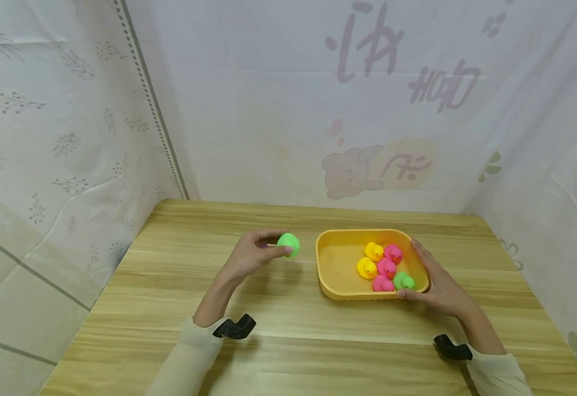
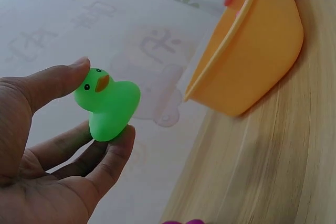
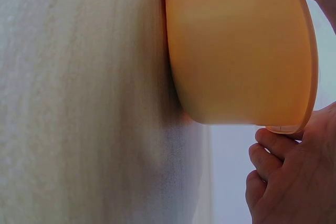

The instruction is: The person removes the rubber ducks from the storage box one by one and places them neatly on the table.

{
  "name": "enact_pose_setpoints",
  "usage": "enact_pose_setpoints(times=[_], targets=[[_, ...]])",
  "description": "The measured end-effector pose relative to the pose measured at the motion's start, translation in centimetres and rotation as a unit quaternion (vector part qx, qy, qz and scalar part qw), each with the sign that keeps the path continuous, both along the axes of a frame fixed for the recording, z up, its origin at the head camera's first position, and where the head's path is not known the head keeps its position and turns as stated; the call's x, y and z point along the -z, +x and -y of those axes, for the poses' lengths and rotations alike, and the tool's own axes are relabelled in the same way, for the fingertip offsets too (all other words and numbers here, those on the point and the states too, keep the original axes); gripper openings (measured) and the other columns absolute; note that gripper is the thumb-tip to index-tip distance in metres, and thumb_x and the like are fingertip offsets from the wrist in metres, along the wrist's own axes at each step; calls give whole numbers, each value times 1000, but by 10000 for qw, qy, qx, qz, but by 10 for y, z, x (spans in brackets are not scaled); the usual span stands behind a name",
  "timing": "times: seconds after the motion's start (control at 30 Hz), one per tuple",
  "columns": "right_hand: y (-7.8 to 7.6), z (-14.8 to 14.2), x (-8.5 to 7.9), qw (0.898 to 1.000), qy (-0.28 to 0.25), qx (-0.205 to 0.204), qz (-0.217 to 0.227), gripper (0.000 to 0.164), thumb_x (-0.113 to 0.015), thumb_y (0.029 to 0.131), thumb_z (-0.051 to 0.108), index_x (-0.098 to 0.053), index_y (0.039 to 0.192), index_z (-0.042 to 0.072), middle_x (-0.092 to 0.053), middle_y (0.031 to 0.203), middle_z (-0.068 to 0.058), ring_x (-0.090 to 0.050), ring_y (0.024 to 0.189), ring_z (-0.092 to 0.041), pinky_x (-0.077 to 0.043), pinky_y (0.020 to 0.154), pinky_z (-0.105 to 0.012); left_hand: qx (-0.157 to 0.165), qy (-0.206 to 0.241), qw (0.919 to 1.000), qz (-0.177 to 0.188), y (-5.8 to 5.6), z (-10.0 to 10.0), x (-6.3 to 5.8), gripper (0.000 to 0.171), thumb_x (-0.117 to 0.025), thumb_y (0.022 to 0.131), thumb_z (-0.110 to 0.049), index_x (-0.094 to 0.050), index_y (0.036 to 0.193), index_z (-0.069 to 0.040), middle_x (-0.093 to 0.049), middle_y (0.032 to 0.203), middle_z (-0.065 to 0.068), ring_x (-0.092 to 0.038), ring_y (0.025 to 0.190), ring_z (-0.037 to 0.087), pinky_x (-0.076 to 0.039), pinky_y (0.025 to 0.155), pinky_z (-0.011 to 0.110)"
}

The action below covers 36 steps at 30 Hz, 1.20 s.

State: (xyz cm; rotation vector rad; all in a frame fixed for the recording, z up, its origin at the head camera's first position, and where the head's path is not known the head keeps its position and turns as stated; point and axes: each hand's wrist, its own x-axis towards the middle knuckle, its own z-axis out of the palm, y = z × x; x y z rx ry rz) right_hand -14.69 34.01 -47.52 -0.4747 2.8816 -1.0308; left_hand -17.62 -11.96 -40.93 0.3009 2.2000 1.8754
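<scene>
My left hand (image 1: 251, 256) pinches a green rubber duck (image 2: 113, 103) between thumb and fingertips, above the table and left of the basin. In the left wrist view the duck's orange beak and dark eyes show beside the thumb. A yellow plastic basin (image 1: 335, 294) stands on the table. Around its right end, my right hand (image 1: 441, 289) grips the rim, thumb at the near side and fingers at the far corner. Inside lie two yellow ducks (image 1: 366, 268), three pink ducks (image 1: 386, 268) and another green duck (image 1: 404, 281), gathered toward the right.
A purple object (image 2: 184, 222) peeks in at the bottom of the left wrist view, mostly cut off. The wooden table (image 1: 288, 357) backs onto a printed cloth (image 1: 248, 110), with more cloth at both sides. Black wrist mounts (image 1: 235, 326) sit on both forearms.
</scene>
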Motion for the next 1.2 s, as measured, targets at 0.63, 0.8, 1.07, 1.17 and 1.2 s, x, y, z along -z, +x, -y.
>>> enact_pose_setpoints(times=[0.63,0.8,1.07,1.17,1.2], targets=[[-2,0,0,9999,92,-24,-63,125,-88,79,39,-2,167,18,-8,173,-16,-18,153,-54,-23,112,-79,-316,-383,9985,-234,-7,52,13,54,-84,87,-31,-67,135,-12,-71,130,8,-66,117,21,-50,103,41],[-2,-1,1,9999,120,-1,-58,125,-88,79,40,-2,167,20,-8,173,-17,-18,153,-54,-23,112,-79,-400,-494,9975,-294,-10,67,20,52,-83,88,-30,-68,134,-11,-71,128,12,-67,114,20,-51,100,38],[-1,-1,1,9999,93,-4,-71,125,-88,79,39,-2,167,18,-8,173,-17,-18,153,-55,-23,112,-79,-525,-852,9945,-293,-16,87,34,52,-80,90,-32,-66,135,-11,-69,129,14,-64,113,21,-52,94,33],[-1,0,0,9999,103,1,-66,125,-88,79,39,-2,167,17,-8,173,-17,-18,153,-55,-23,112,-79,-605,-985,9930,-255,-17,92,39,51,-80,91,-31,-66,135,-11,-70,128,14,-64,112,22,-53,91,32],[-1,0,0,9999,106,5,-70,125,-88,79,39,-3,167,17,-8,173,-17,-18,153,-55,-23,112,-79,-623,-1037,9924,-233,-17,93,41,51,-80,91,-31,-66,135,-10,-70,128,14,-64,112,23,-53,90,32]])
